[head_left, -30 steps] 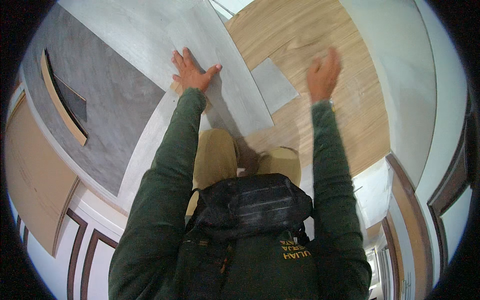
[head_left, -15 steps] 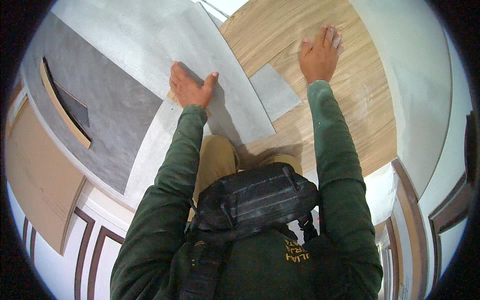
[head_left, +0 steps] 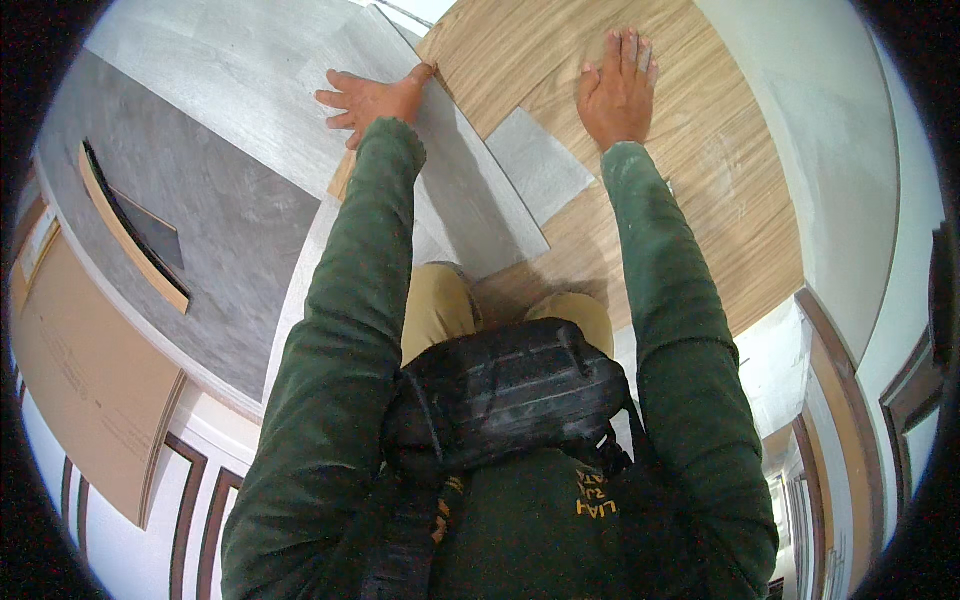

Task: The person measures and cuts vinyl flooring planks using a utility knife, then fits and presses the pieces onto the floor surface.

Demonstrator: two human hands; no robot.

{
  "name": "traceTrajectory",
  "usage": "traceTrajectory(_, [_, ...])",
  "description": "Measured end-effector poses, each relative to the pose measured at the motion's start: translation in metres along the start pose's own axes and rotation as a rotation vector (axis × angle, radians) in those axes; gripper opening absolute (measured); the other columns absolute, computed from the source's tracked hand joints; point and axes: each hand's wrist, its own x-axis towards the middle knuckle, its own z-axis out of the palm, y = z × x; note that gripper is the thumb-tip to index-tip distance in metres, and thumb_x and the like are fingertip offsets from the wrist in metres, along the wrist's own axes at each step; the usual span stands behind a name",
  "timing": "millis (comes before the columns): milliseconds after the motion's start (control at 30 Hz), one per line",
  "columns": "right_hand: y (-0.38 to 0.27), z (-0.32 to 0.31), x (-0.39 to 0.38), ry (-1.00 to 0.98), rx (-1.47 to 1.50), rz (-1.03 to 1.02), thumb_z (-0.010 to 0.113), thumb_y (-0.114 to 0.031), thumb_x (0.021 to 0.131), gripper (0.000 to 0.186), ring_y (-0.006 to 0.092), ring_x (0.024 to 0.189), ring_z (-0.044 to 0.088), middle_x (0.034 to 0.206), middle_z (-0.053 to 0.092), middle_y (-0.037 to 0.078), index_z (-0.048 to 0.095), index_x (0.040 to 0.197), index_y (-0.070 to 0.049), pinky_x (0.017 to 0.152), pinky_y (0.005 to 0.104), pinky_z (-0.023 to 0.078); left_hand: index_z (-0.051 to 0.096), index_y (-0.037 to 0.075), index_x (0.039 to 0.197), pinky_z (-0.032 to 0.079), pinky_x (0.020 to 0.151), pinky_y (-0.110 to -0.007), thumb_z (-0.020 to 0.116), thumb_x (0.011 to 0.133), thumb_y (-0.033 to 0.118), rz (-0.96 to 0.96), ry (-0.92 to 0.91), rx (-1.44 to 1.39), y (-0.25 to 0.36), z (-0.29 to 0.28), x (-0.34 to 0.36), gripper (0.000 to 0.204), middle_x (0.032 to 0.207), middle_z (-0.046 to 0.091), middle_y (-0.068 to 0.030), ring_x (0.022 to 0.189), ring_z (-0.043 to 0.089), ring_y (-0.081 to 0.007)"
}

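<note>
My left hand (head_left: 375, 102) lies with spread fingers on a grey plank (head_left: 492, 218), its thumb at the plank's right edge, where the plank meets wood-look flooring (head_left: 700, 190). The plank runs slantwise from the far left toward my knees. My right hand (head_left: 617, 95) rests palm down on the wood-look flooring, fingers stretched out, holding nothing. Between the hands, a short grey plank piece (head_left: 540, 165) touches the longer plank's right side. A small wood-coloured piece (head_left: 340, 178) shows partly beside my left forearm, which hides the rest.
More pale grey flooring (head_left: 220, 70) spreads across the far left. Nearer left is a dark grey surface (head_left: 230, 190) with a curved wood-coloured strip (head_left: 130, 230) on it. A brown cardboard sheet (head_left: 100, 370) stands at the left; a pale wall (head_left: 840, 180) bounds the right.
Both hands have moved farther away from me. The left one has turned and spread its fingers, its thumb now at the plank's right edge. The right hand slid slightly left.
</note>
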Motion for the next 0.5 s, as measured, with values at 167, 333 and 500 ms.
traceTrajectory(167, [-0.009,-0.010,0.007,-0.036,0.049,0.025,0.057,-0.030,0.088,0.054,0.0405,0.135,0.038,0.144,0.044,0.017,0.049,0.135,-0.003,0.111,0.0545,0.031,0.005,0.006,0.154,0.038,0.102,-0.065,0.085,0.059,0.056,0.014,0.044,0.067,-0.024,-0.014,0.031,0.134,0.156,0.006,-0.0304,0.139,0.021,-0.0529])
traceTrajectory(333, [-0.004,-0.005,0.005,0.025,0.049,0.001,0.059,-0.028,0.085,0.052,0.0402,0.133,0.039,0.141,0.047,0.016,0.053,0.130,-0.003,0.108,0.0547,0.033,0.006,0.001,0.153,0.041,0.102,-0.061,0.088,0.057,0.051,-0.038,0.039,-0.049,-0.024,-0.027,0.041,0.136,0.153,0.011,-0.0326,0.139,0.025,-0.0500])
traceTrajectory(500, [-0.002,-0.001,0.005,0.086,0.100,-0.020,0.060,-0.029,0.086,0.051,0.0403,0.133,0.040,0.140,0.048,0.016,0.054,0.129,-0.002,0.108,0.0549,0.033,0.010,-0.003,0.150,0.046,0.099,-0.058,0.090,0.058,0.047,-0.054,0.027,0.074,-0.008,-0.015,0.027,0.132,0.147,0.025,-0.0323,0.136,0.033,-0.0447])
